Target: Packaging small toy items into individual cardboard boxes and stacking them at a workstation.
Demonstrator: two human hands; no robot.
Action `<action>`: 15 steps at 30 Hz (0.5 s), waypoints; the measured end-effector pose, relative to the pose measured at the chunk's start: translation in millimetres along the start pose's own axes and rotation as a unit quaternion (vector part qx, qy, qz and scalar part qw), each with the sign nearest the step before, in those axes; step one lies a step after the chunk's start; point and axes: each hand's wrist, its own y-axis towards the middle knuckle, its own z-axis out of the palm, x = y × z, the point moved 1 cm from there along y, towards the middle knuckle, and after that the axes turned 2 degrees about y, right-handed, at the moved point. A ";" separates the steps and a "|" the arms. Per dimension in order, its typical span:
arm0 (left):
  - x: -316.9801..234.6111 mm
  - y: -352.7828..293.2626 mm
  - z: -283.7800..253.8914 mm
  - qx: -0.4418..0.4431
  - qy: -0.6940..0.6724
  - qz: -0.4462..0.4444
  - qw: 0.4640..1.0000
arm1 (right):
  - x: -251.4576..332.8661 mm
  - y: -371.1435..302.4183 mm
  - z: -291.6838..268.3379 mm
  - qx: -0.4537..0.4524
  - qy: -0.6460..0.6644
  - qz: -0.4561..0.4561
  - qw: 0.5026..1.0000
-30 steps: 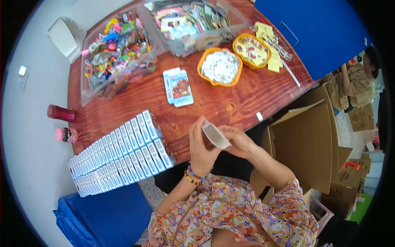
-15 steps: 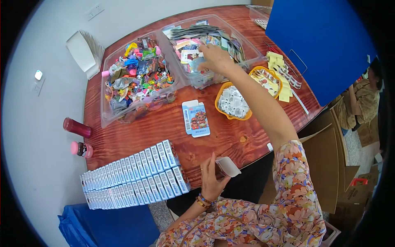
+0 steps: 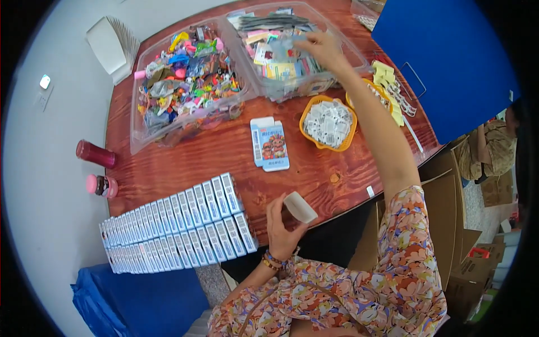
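Observation:
My left hand (image 3: 284,235) is wrapped round a small open carton (image 3: 301,208) near the table's front edge; its pale inside faces up. At the far side, my right hand (image 3: 324,50) reaches over a clear plastic bin (image 3: 264,90) full of cards and flat packets. Its fingers are pinched at the edge of a flat translucent packet (image 3: 285,47), partly hidden by the hand. Between my hands a flattened blue-and-white carton (image 3: 270,145) with cartoon figures lies on the table.
Another clear bin (image 3: 138,126) holds small colourful toys. Orange baskets hold white sachets (image 3: 328,122) and, under my right forearm, other pieces. Two rows of upright blue-white boxes (image 3: 179,224) stand front left. Beyond are a red bottle (image 3: 96,154), a pink-lidded jar (image 3: 102,186) and a blue board (image 3: 449,62).
My right hand has shifted right over the card bin, and its fingers have closed on a packet. My left hand has raised and tilted the open carton slightly. The view has shifted a little.

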 end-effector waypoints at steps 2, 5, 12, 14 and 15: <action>-8.3 5.8 -0.1 -0.029 0.005 -0.007 1.000 | 23.4 -19.6 -22.1 0.003 0.069 0.012 0.998; -14.9 15.4 -5.1 -0.073 -0.013 -0.020 0.997 | 113.9 -89.0 -49.5 0.150 0.142 0.053 0.977; -10.6 27.3 -5.7 -0.059 0.060 0.011 0.996 | 162.7 -221.8 -60.3 0.287 0.100 0.082 0.949; -12.3 25.1 -2.2 -0.054 0.078 0.037 0.995 | 160.4 -234.0 -57.7 0.265 0.029 0.008 0.964; -13.1 25.7 -2.3 -0.053 0.101 0.058 0.992 | 157.6 -239.1 -54.7 0.261 0.028 0.005 0.965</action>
